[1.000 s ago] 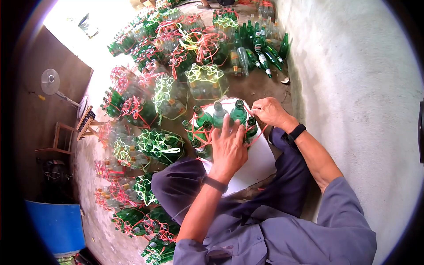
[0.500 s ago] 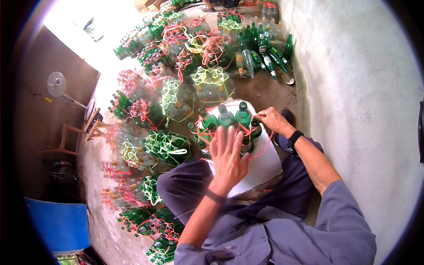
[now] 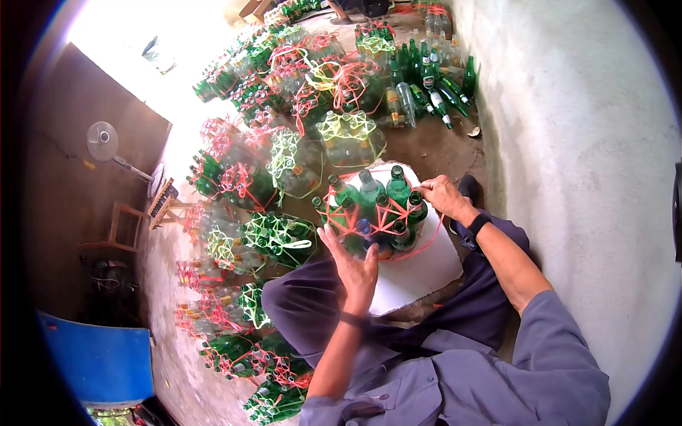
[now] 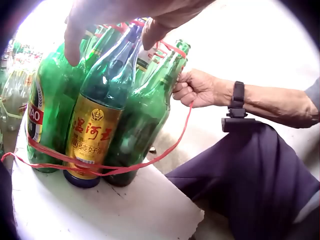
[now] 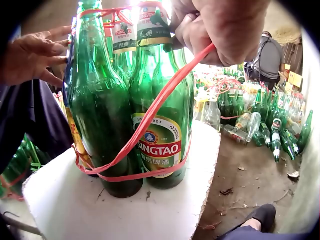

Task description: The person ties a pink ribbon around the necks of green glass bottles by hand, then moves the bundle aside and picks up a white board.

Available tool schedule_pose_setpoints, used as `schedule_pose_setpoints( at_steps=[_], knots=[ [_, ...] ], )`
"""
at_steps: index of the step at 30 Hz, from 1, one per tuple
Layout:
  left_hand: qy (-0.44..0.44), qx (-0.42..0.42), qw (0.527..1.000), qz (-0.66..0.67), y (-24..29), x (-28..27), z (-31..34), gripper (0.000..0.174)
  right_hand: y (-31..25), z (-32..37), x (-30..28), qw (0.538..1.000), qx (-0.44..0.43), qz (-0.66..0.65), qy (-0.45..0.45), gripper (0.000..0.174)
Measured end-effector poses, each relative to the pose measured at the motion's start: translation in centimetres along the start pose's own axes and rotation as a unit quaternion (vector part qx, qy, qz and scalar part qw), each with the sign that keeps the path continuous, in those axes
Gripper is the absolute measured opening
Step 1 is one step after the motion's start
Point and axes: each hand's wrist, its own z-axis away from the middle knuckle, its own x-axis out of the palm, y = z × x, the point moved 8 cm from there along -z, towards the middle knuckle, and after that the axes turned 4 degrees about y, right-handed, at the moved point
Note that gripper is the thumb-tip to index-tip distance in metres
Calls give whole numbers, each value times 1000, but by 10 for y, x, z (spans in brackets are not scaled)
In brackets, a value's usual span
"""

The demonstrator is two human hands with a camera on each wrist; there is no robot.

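Observation:
A cluster of green glass bottles (image 3: 398, 186) stands upright on a white slab (image 3: 426, 273), with red plastic twine (image 5: 161, 97) webbed between the necks and looped round the lower bodies. Among them is a bluish bottle with a gold label (image 4: 92, 130). My right hand (image 3: 444, 195) pinches a strand of the twine beside the necks on the right; the strand runs tautly down from its fingers to the loop. My left hand (image 3: 355, 273) is at the near left of the cluster, fingers extended and spread beside the upper parts of the bottles.
Many tied bundles of bottles (image 3: 277, 231) fill the floor to the left and ahead. Loose green bottles (image 3: 439, 106) lie and stand near the pale wall (image 3: 568, 142) on the right. A fan (image 3: 103, 140) and a blue panel (image 3: 99, 358) are at far left.
My left hand has moved from over the bottle tops to the cluster's near left side. My right hand still holds the twine on the right. The head view has shifted slightly.

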Motion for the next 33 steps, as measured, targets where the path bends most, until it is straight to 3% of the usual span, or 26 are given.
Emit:
schedule_pose_setpoints(
  at_steps=[2,5,7,8,9,11,12,15,16,17,19,21,22,25,26,27,29,33],
  knots=[
    [7,1,1000,3,-7,0,-8,110,-3,7,1,1000,-13,10,3,28],
    [-14,67,994,-82,-8,-5,-31,104,4,23,5,1000,-6,-4,-2,25],
    [-93,-16,981,172,-20,-1,-47,106,-15,41,7,993,-107,50,-1,24],
    [-138,-37,972,188,-26,-1,-56,111,4,48,10,999,32,-5,-17,22],
    [-158,-16,977,144,-32,-4,-65,108,2,55,14,999,33,-6,-16,22],
    [-194,-49,979,27,-26,-11,-81,100,2,63,19,992,70,-103,1,21],
    [-174,5,985,-5,-22,-16,-89,90,-4,64,16,993,78,-94,-5,21],
    [-36,-27,991,-124,-23,-42,-95,57,3,57,20,990,63,-126,-7,20],
    [41,136,972,-185,30,-48,-87,43,9,54,20,990,64,-128,-5,20],
    [40,138,972,-186,53,-47,-82,43,13,51,22,991,54,-124,-19,19],
    [-19,305,938,-164,110,-28,-62,39,5,48,21,991,42,-121,-33,19],
    [-117,326,930,-124,126,4,-50,36,-7,48,15,991,77,-101,-43,20],
    [-193,329,920,-92,126,23,-47,36,2,46,18,988,98,-108,-48,22],
    [-253,334,894,-157,129,57,-37,53,14,43,24,981,99,-164,-34,23],
    [-301,294,891,-172,119,69,-37,58,17,44,24,977,111,-180,-23,22],
    [-302,301,888,-172,115,76,-36,58,10,46,22,972,124,-198,-22,22],
    [-316,319,878,-164,111,86,-34,58,50,40,35,972,149,-181,-33,22],
    [-325,299,877,-187,108,91,-33,64,37,44,33,962,187,-194,-42,25]
  ],
)
